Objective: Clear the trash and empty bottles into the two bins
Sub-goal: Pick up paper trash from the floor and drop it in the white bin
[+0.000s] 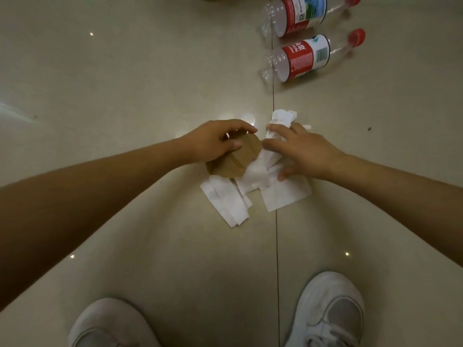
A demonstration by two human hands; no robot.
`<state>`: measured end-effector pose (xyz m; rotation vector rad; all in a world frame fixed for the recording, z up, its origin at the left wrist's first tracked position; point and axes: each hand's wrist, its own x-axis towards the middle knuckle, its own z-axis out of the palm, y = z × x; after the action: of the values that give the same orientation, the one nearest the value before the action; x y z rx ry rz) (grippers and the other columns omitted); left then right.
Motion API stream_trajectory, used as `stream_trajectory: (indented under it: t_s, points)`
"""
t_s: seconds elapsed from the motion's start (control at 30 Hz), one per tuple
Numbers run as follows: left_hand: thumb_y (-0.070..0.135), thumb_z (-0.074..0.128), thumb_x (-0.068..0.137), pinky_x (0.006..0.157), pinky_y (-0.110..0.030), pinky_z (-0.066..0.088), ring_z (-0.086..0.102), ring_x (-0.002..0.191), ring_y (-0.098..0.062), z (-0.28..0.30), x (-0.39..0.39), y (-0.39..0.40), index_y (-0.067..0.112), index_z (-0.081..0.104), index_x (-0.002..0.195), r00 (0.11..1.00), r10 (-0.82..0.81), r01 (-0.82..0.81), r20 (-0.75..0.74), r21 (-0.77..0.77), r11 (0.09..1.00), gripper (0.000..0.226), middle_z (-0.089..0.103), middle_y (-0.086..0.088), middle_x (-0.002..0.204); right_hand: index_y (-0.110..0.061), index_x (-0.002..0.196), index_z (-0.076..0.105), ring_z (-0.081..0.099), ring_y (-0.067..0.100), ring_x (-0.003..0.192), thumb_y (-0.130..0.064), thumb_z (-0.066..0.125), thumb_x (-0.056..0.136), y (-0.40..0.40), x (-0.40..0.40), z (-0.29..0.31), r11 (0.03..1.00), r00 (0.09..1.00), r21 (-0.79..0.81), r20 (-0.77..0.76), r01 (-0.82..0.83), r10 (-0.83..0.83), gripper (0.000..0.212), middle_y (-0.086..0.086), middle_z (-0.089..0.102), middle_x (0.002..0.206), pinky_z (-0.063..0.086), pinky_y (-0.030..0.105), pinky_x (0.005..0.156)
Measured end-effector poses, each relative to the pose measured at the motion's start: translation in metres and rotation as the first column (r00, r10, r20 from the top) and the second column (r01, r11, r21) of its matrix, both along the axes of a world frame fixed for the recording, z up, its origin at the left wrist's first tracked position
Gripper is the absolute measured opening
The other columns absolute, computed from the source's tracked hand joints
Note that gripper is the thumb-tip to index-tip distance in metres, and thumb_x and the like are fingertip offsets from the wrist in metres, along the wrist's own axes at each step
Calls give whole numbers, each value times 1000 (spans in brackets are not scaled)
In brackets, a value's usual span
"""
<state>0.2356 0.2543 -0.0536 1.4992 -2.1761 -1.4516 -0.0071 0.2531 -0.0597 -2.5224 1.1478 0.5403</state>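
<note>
A flattened brown cardboard tube [235, 159] lies on the floor, and my left hand [213, 142] grips its upper end with thumb and curled fingers. Just right of it sits a pile of white tissue sheets [253, 189]. My right hand [303, 151] rests on top of the tissue with its fingers spread, and a crumpled piece [281, 117] pokes out above the fingertips. Two empty clear bottles with red labels and red caps lie on their sides at the top right, one nearer [305, 57] and one farther [303, 13].
The floor is glossy beige tile [125, 83] with a dark grout line [275, 234] running down the middle right. My two white shoes, left [110, 324] and right [328, 311], stand at the bottom edge. No bin is in view.
</note>
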Motion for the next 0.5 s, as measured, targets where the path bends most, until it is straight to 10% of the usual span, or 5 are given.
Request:
stream_trajectory:
  t_s: [0.13, 0.27, 0.5]
  points:
    - [39, 68, 82, 95, -29, 36, 39, 124, -24, -9, 3, 4, 34, 35, 143, 937, -202, 269, 284, -219, 938, 70, 38, -2, 139, -29, 133, 47, 37, 26, 124, -41, 69, 81, -9, 6, -2, 998, 996, -44, 74, 50, -47, 58, 1, 37, 142, 44, 39, 83]
    - [76, 69, 55, 108, -57, 23, 5, 144, -32, -9, 15, 17, 31, 2, 151, 815, -366, 535, 449, -340, 774, 125, -3, -6, 158, -33, 146, 25, 45, 27, 120, -42, 68, 82, -14, 7, -3, 994, 996, -100, 76, 50, -43, 78, 4, 39, 141, 49, 40, 79]
    - [80, 51, 69, 98, -53, 32, 5, 145, -32, -30, 20, 48, 31, 3, 150, 657, -352, 683, 667, -328, 653, 106, -5, -9, 159, -36, 133, 36, 59, 36, 94, -48, 65, 81, -8, -3, -5, 932, 961, -258, 45, -253, 273, 61, 15, 42, 139, 47, 35, 54]
